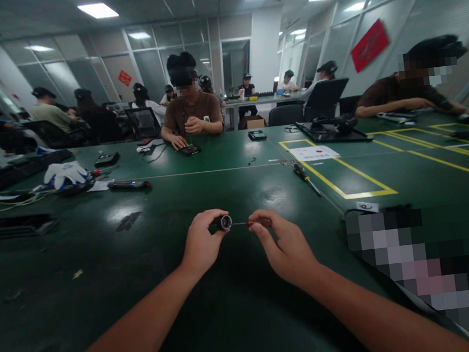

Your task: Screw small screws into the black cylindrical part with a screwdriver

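Observation:
Over the green table (pixel 170 319), my left hand (pixel 203 241) grips a small dark round part (pixel 225 221) with a pale ring at its end, between thumb and fingers. My right hand (pixel 287 243) is closed on the reddish handle of a small screwdriver (pixel 264 222). The thin shaft points left, and its tip reaches the side of the round part; whether it touches or enters cannot be made out. Both hands are near the middle of the view, a short gap apart.
Beyond my hands lie a yellow-black screwdriver (pixel 306 178), a pen-shaped tool (pixel 129 185), white gloves (pixel 65 175) and a paper sheet (pixel 313 153). A black tray (pixel 14 226) sits left. Across the table a person (pixel 190 110) handles a device; another person leans in at the right.

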### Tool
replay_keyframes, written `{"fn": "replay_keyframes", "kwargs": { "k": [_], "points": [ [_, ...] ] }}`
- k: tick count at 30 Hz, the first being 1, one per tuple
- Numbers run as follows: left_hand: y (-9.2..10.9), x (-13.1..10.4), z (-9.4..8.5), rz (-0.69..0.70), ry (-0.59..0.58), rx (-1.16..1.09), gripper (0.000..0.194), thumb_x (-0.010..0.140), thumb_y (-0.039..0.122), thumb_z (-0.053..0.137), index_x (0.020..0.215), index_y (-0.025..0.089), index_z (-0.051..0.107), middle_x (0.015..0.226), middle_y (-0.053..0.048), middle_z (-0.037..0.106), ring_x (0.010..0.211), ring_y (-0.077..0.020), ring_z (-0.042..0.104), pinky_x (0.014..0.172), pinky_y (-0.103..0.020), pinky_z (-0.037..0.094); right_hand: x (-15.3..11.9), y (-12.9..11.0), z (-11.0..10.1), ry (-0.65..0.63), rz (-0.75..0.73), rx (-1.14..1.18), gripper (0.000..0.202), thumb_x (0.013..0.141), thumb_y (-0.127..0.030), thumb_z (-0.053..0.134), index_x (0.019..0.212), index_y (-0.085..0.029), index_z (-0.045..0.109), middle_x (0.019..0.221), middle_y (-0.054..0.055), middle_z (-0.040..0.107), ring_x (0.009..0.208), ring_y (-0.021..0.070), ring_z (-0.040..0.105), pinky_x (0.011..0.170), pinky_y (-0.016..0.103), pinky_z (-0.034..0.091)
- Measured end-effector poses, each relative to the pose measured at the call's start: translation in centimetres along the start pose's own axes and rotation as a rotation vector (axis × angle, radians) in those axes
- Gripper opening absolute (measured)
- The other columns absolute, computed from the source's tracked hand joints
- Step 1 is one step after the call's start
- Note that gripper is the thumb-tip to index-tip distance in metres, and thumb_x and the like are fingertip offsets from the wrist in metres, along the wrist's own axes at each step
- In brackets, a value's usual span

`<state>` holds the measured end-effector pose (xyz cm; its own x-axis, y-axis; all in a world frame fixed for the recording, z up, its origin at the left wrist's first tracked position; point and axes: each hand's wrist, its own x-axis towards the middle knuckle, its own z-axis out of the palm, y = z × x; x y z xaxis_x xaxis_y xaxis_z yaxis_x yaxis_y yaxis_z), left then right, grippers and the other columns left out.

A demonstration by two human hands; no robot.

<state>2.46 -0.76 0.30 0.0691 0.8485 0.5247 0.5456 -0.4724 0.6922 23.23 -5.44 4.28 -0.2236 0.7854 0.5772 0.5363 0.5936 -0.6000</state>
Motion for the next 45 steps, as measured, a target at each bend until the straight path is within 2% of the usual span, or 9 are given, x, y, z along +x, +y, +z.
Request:
{"fn": "replay_keyframes", "kwargs": {
  "k": [14,21,33,39,42,45],
  "points": [
    [0.43,-0.02,-0.16,-0.04,-0.003,0.018,0.034,0.079,0.006,0.075,0.107,0.025,0.075,0.111,-0.005,0.075,0.109,-0.0268,0.067,0.1,-0.049,0.05,-0.06,-0.24,-0.08,-0.001,-0.024,-0.025,0.014,0.102,-0.024,0.05,0.11,-0.022,0.062,0.1,0.008,0.074,0.09,0.0221,0.072,0.081,0.035,0.055],
    [-0.04,-0.02,-0.06,-0.061,-0.025,-0.012,0.036,0.077,0.007,0.078,0.108,0.024,0.075,0.114,-0.006,0.075,0.109,-0.0268,0.068,0.1,-0.049,0.05,0.05,-0.04,-0.06,-0.026,-0.006,-0.012,0.015,0.103,-0.024,0.051,0.112,-0.021,0.063,0.099,0.007,0.075,0.089,0.0215,0.072,0.082,0.034,0.055],
    [-0.21,-0.07,-0.03,-0.008,-0.027,-0.036,0.034,0.079,0.006,0.075,0.107,0.025,0.076,0.116,-0.006,0.075,0.112,-0.0255,0.068,0.105,-0.049,0.048,0.19,0.19,-0.11,-0.017,0.065,-0.006,0.015,0.101,-0.027,0.056,0.109,-0.022,0.068,0.096,0.005,0.078,0.086,0.0213,0.074,0.08,0.033,0.055],
    [-0.24,0.02,-0.09,-0.067,-0.013,-0.069,0.035,0.079,0.008,0.077,0.11,0.024,0.075,0.114,-0.007,0.076,0.109,-0.0262,0.069,0.103,-0.049,0.05,0.11,0.05,-0.18,-0.025,-0.028,-0.036,0.019,0.1,-0.024,0.054,0.113,-0.022,0.068,0.102,0.007,0.078,0.09,0.0221,0.074,0.081,0.035,0.057],
    [-0.33,0.02,-0.09,-0.104,-0.008,-0.084,0.036,0.079,0.011,0.077,0.113,0.024,0.074,0.114,-0.008,0.076,0.107,-0.0265,0.069,0.099,-0.048,0.052,0.18,-0.08,-0.32,-0.046,0.012,-0.03,0.019,0.101,-0.026,0.054,0.113,-0.022,0.068,0.101,0.007,0.079,0.089,0.0224,0.075,0.079,0.035,0.057],
    [-0.34,-0.06,-0.04,-0.047,-0.027,-0.065,0.032,0.08,0.009,0.075,0.108,0.024,0.075,0.114,-0.006,0.076,0.109,-0.0258,0.068,0.102,-0.047,0.05,0.34,-0.12,-0.4,-0.028,0.064,-0.008,0.017,0.101,-0.027,0.055,0.11,-0.023,0.069,0.097,0.006,0.08,0.087,0.0222,0.075,0.078,0.034,0.057]
  ]
}}
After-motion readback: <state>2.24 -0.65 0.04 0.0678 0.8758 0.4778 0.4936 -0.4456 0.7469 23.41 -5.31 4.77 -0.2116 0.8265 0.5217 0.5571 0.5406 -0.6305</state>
